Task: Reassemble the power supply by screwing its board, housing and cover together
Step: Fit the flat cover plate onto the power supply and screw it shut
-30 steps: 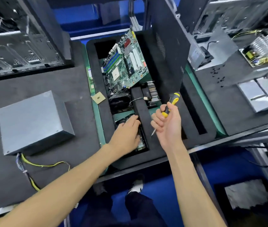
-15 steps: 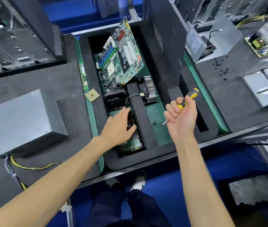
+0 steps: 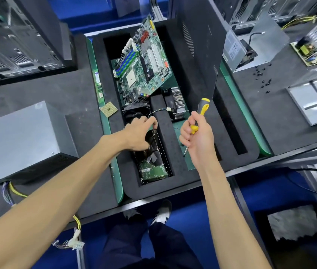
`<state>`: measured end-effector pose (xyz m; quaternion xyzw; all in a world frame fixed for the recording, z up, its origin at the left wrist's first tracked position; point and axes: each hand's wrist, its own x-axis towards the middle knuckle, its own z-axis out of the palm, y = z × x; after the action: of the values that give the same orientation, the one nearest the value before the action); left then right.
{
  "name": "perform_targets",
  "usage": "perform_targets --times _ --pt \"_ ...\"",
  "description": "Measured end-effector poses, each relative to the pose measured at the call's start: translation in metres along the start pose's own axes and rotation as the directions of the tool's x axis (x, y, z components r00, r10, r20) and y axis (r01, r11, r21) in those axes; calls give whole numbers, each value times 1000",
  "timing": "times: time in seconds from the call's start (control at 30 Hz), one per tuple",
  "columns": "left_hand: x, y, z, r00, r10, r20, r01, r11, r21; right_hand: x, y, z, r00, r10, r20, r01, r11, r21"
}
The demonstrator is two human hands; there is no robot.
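Right hand (image 3: 196, 136) at centre, clenched around a yellow-and-black screwdriver (image 3: 202, 109): handle sticking up toward 12 o'clock, thin metal tip poking out below the fist toward 6, over the black foam tray (image 3: 175, 183).

Left hand (image 3: 138, 133) just at 9 o'clock of the right, reaching into a slot of the foam tray; fingers curled at the top edge of the hard drive (image 3: 153, 166) lying there, next to a thin fan cable. Whether actually pinching something: cannot tell, fingertips hidden against the dark parts.

Closed grey power supply (image 3: 23, 140) resting on the table (image 3: 70, 98) far out at 9 o'clock, well apart from both hands; yellow and mixed wires trailing from its near end over the table's edge.

Green motherboard (image 3: 144, 61) leaning tilted in the tray at 12 o'clock. Finned heatsink (image 3: 177, 102) just below it, CPU chip (image 3: 108, 110) on the tray's left rim at 10. Loose black screws (image 3: 263, 76) scattered at 2 o'clock, beside a second, opened power supply housing (image 3: 254, 41) and a flat metal cover (image 3: 314, 98) at 3.
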<state>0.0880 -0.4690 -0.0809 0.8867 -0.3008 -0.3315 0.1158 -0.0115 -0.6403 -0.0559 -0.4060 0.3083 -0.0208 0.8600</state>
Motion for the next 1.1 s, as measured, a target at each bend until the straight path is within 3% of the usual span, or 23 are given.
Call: perform_targets --times 0.1,0.17,0.47,0.67,0.9,1.03,1.1 --pt "1 -4 3 1000 25 19 -20 977 -214 0 4 5 999 -25 21 29 981 -191" --pt "1 -8 5 999 27 39 -15 963 -268 -1 5 5 998 -34 47 45 964 -263" --pt "16 -3 -2 996 71 -45 -78 980 -181 -6 -3 -3 981 -65 181 164 775 -610" --pt "8 -6 -33 988 138 -66 -150 957 -248 -4 8 -7 971 -77 228 210 737 -642" --pt "-26 21 -84 976 167 -139 -204 926 -317 -17 3 10 932 6 363 322 450 -833" --pt "-35 49 -109 946 213 -246 -293 887 -357 -34 -26 20 853 -235 466 515 238 -823" --pt "-34 68 -114 912 243 -329 -368 840 -399 -43 -48 19 800 -370 472 563 192 -804"
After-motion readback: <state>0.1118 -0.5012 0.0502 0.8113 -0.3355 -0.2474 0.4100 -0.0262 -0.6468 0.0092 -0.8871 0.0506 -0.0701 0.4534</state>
